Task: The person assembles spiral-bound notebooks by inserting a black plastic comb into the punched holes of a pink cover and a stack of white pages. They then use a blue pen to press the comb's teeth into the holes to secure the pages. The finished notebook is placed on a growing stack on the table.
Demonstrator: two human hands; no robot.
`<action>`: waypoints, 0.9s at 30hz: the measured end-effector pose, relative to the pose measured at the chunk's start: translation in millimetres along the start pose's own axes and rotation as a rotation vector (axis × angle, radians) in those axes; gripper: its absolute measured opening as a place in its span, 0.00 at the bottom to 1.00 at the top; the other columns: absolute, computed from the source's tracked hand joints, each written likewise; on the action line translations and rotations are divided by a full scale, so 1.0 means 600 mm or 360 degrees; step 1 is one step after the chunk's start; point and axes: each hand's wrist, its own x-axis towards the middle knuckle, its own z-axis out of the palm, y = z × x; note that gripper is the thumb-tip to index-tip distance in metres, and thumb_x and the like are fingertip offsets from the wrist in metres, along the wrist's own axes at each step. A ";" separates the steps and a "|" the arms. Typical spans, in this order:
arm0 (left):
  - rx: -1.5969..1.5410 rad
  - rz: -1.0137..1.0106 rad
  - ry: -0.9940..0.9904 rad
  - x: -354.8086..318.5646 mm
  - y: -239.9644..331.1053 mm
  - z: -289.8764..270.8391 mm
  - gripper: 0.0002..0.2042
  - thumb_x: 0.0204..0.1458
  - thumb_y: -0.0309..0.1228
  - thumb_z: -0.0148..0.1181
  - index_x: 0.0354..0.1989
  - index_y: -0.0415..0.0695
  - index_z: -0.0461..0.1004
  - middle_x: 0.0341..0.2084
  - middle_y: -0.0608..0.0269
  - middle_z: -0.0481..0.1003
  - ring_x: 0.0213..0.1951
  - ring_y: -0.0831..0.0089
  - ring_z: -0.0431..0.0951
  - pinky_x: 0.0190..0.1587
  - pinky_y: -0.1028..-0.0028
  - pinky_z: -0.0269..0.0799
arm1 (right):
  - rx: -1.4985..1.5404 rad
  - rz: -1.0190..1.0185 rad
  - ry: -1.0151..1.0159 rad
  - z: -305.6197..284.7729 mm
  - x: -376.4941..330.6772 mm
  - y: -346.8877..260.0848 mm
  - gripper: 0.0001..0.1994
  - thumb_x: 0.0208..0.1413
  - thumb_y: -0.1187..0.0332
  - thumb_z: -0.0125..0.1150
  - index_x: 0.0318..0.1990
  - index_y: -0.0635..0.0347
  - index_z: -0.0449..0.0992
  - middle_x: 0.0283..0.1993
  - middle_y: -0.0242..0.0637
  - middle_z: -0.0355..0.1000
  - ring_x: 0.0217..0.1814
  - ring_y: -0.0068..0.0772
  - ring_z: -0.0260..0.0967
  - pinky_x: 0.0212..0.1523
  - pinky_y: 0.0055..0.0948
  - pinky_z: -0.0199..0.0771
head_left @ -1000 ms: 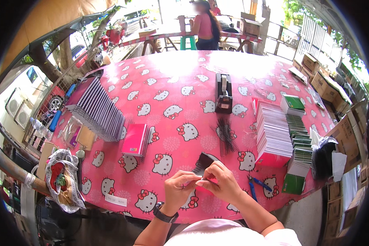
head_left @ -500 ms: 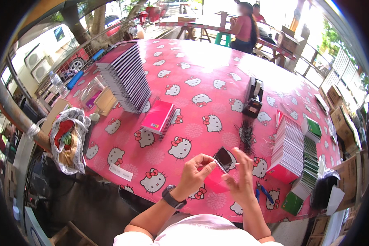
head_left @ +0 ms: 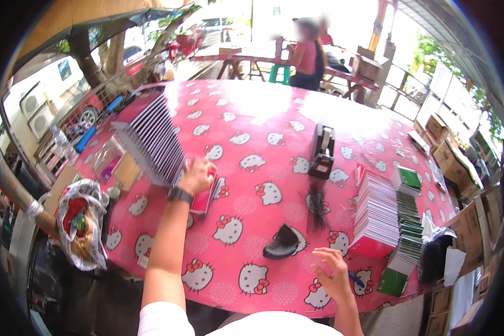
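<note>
No words or numbers could be read. Small pale marks stood on the green cover [head_left: 392, 284] at the near right of the pink tabletop [head_left: 225, 294] and on a cardboard box [head_left: 471, 225] beyond, too blurred to decipher.

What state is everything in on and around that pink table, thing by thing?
Small pink notebook pile: closed, partly hidden
Left hand: at that pile, grip unclear
Right hand: open, empty
Black curved object: lying untouched
Tape dispenser: standing untouched
Black wiry pile: lying loose
Tall notebook stack: piled high
Large pink-covered stack: untouched
Green notebooks: stacked
Blue-handled tool: lying down, partly hidden
Plastic bag: open, things inside
</note>
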 end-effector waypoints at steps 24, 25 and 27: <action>-0.0099 -0.0546 -0.0680 -0.003 0.031 -0.011 0.44 0.34 0.54 0.68 0.64 0.57 0.57 0.67 0.62 0.51 0.69 0.48 0.41 0.63 0.41 0.52 | -0.1080 -0.0032 0.0612 -0.166 0.002 0.179 0.16 0.37 0.69 0.70 0.38 0.57 0.78 0.40 0.33 0.76 0.46 0.37 0.69 0.50 0.37 0.61; -0.0096 -0.0571 -0.0710 -0.001 0.030 -0.009 0.43 0.35 0.54 0.67 0.63 0.57 0.59 0.67 0.62 0.51 0.70 0.48 0.39 0.63 0.41 0.50 | -0.1074 -0.0040 0.0642 -0.165 0.002 0.179 0.15 0.37 0.70 0.70 0.37 0.57 0.78 0.39 0.33 0.76 0.45 0.37 0.70 0.50 0.37 0.61; -0.0110 -0.0556 -0.0669 -0.005 0.030 -0.006 0.40 0.37 0.56 0.65 0.61 0.56 0.61 0.68 0.61 0.47 0.70 0.49 0.35 0.65 0.37 0.39 | -0.0971 0.0007 0.0684 -0.168 0.008 0.176 0.13 0.36 0.71 0.70 0.34 0.57 0.78 0.35 0.33 0.76 0.42 0.38 0.71 0.46 0.36 0.64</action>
